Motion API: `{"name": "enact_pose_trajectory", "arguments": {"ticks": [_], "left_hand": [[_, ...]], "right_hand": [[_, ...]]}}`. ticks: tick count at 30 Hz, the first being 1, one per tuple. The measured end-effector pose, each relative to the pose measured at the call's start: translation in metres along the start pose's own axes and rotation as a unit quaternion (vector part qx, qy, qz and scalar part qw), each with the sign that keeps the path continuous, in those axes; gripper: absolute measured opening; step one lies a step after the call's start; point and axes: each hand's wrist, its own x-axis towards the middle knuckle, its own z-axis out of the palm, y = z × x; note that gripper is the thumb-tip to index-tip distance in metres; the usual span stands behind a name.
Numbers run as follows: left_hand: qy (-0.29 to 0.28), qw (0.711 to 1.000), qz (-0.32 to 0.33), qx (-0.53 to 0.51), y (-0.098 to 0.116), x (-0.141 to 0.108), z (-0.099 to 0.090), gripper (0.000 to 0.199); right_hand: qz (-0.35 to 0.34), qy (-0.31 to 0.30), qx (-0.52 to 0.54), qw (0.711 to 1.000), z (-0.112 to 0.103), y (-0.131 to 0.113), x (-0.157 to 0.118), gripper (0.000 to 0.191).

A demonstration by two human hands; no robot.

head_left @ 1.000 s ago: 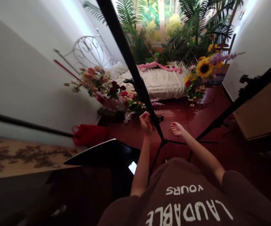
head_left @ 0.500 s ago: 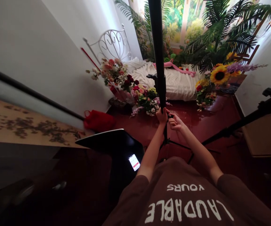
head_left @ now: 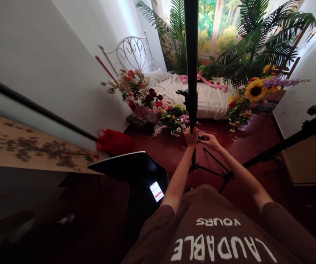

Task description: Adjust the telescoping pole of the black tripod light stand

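Note:
A black light stand (head_left: 191, 66) rises upright in front of me, its spread legs on the dark red floor. My left hand (head_left: 191, 137) is closed around the pole low down. Just to its right, my right hand (head_left: 211, 141) pinches a small black knob (head_left: 201, 138) that sticks out of the pole, partly hidden by the fingers. Higher up, a second clamp (head_left: 183, 93) juts from the pole to the left.
A second black stand (head_left: 281, 146) slants at right. A phone (head_left: 157, 191) with a lit screen lies on a black surface at lower left. Beyond are flowers (head_left: 171, 113), a sheet-covered bed (head_left: 209, 106), palm leaves (head_left: 252, 33) and a red bag (head_left: 114, 140).
The pole and my left hand have shifted slightly right. My right hand has turned at the knob, its fingers now straighter, and my right forearm has swung outward.

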Motion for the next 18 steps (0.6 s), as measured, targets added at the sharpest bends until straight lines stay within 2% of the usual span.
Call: {"name": "enact_pose_trajectory", "arguments": {"ticks": [2, 4, 6, 9, 11, 13, 18], "left_hand": [[-0.002, 1.0, -0.007, 0.001, -0.002, 0.0, 0.0, 0.066], [-0.003, 1.0, -0.013, -0.008, -0.003, -0.001, 0.001, 0.066], [0.0, 1.0, -0.012, -0.026, -0.004, -0.002, 0.002, 0.066], [0.007, 0.998, 0.004, -0.058, -0.004, -0.003, 0.003, 0.067], [0.004, 0.998, 0.003, -0.066, -0.004, -0.004, 0.003, 0.068], [-0.004, 0.998, -0.009, -0.063, -0.005, -0.004, 0.004, 0.069], [-0.003, 0.996, 0.013, -0.088, -0.005, -0.003, 0.002, 0.067]], "right_hand": [[-0.051, 0.02, -0.087, 0.995, -0.013, -0.008, -0.002, 0.039], [-0.085, 0.013, -0.099, 0.991, -0.026, -0.028, -0.001, 0.033], [-0.147, 0.025, -0.129, 0.98, -0.036, -0.057, 0.006, 0.029], [-0.217, 0.106, -0.154, 0.958, -0.04, -0.109, 0.029, 0.034], [-0.274, 0.144, -0.146, 0.94, -0.033, -0.138, 0.052, 0.058], [-0.31, 0.151, -0.14, 0.928, -0.02, -0.156, 0.074, 0.069], [-0.321, 0.208, -0.141, 0.913, 0.012, -0.163, 0.112, 0.057]]}}
